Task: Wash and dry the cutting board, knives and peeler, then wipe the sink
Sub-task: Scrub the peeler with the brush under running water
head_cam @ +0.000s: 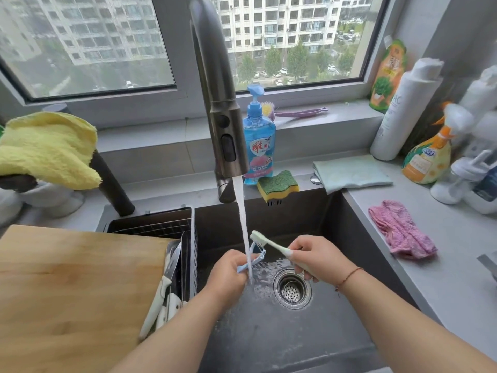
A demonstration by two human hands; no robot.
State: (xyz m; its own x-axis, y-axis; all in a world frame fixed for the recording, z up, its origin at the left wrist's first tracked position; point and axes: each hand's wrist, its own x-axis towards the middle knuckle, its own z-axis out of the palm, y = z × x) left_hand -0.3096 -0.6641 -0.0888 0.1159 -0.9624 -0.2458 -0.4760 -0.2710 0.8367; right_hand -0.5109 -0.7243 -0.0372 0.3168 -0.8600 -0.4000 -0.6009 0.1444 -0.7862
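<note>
Over the dark sink [349, 238], my left hand [227, 275] grips a light blue peeler [256, 258] under the water stream [243, 227] running from the faucet [215, 84]. My right hand [320, 258] holds a pale green toothbrush [269, 242], its bristles just above the peeler's head. A wooden cutting board [72, 292] lies at the left. White-handled knives [164, 286] stand in the wire rack [188, 238] beside it.
A drain strainer [292, 290] sits in the sink floor. Behind the faucet stand blue dish soap [258, 141] and a green-yellow sponge [278, 184]. On the right counter lie a pink cloth [400, 230], a pale green cloth [352, 172] and spray bottles [427, 154]. A yellow towel [48, 149] hangs at left.
</note>
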